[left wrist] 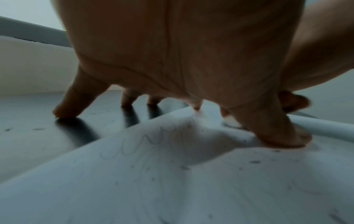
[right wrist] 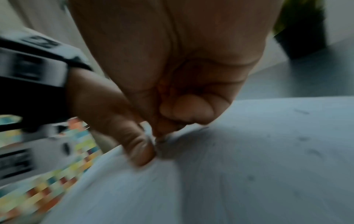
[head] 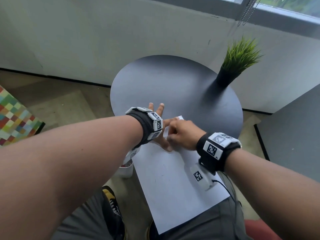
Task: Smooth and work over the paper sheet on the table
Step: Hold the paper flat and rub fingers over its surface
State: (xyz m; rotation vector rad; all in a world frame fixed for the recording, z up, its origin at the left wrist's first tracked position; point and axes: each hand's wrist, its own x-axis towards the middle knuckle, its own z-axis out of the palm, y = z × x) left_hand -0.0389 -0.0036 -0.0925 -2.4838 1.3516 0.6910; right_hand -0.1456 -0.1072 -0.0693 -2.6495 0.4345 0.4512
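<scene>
A white paper sheet [head: 173, 179] with faint pencil marks lies on the round dark table [head: 164, 80], its near end hanging over the edge onto my lap. My left hand [head: 161, 141] is spread flat. Its straight fingers [left wrist: 63, 110] press the bare tabletop and its thumb [left wrist: 283, 136] presses the paper [left wrist: 172, 181]. My right hand [head: 173, 134] is curled just right of that thumb and pinches the raised far edge of the sheet [right wrist: 249, 166]. In the right wrist view the right hand [right wrist: 162, 134] bunches paper beside the left thumb [right wrist: 138, 148].
A potted grass plant [head: 237, 61] stands at the table's far right. A checkered multicoloured block [head: 13, 122] sits on the floor to the left. A white cup [head: 126, 168] is below the table's left edge, and a grey cabinet [head: 290, 132] stands on the right.
</scene>
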